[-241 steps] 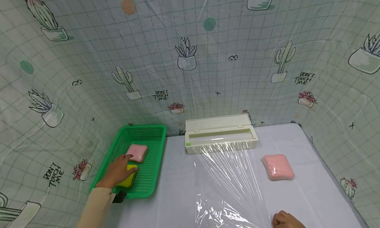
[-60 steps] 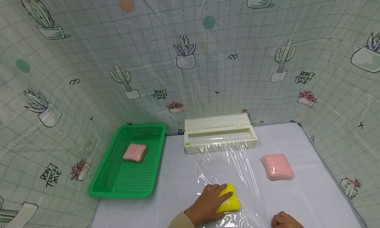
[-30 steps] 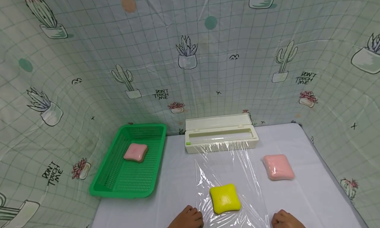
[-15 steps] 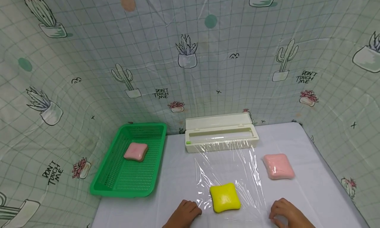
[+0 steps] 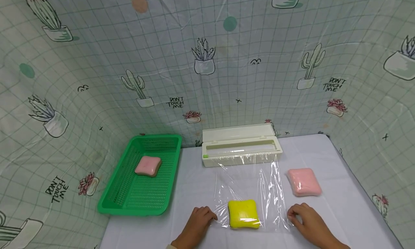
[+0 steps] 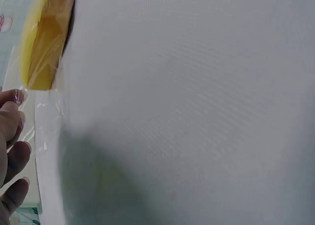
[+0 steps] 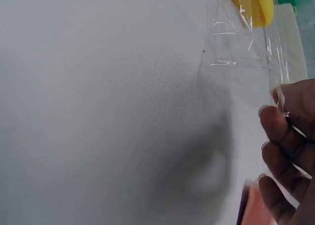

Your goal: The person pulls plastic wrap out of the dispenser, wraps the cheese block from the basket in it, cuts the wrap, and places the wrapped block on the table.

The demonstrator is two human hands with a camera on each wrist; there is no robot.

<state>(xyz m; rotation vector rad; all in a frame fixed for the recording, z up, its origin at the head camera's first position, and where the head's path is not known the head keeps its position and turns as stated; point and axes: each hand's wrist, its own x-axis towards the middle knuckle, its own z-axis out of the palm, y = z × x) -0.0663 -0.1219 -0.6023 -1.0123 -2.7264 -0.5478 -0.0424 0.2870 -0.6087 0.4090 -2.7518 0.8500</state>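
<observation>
A yellow cushion-shaped block (image 5: 244,213) lies near the front of the table, under a glossy layer of clear plastic wrap (image 5: 273,195). The sheet runs back to the white wrap dispenser (image 5: 241,159), whose lid stands up. Left of the block, my left hand (image 5: 197,224) pinches one corner of the wrap between thumb and forefinger; the fingertips (image 6: 19,98) show this in the left wrist view. My right hand (image 5: 309,223) pinches the opposite corner, its other fingers bent, as the right wrist view shows. Both hands are low over the table.
A green basket (image 5: 172,191) at the left holds a pink cushion-shaped block (image 5: 148,166). Another pink block (image 5: 304,182), shiny with wrap, lies right of the sheet. A curtain (image 5: 207,87) printed with cacti surrounds the white table (image 5: 191,184).
The yellow block came from the basket onto the wrap and my left hand released it. Both hands then moved forward with the wrap's near edge, which now folds over the block.
</observation>
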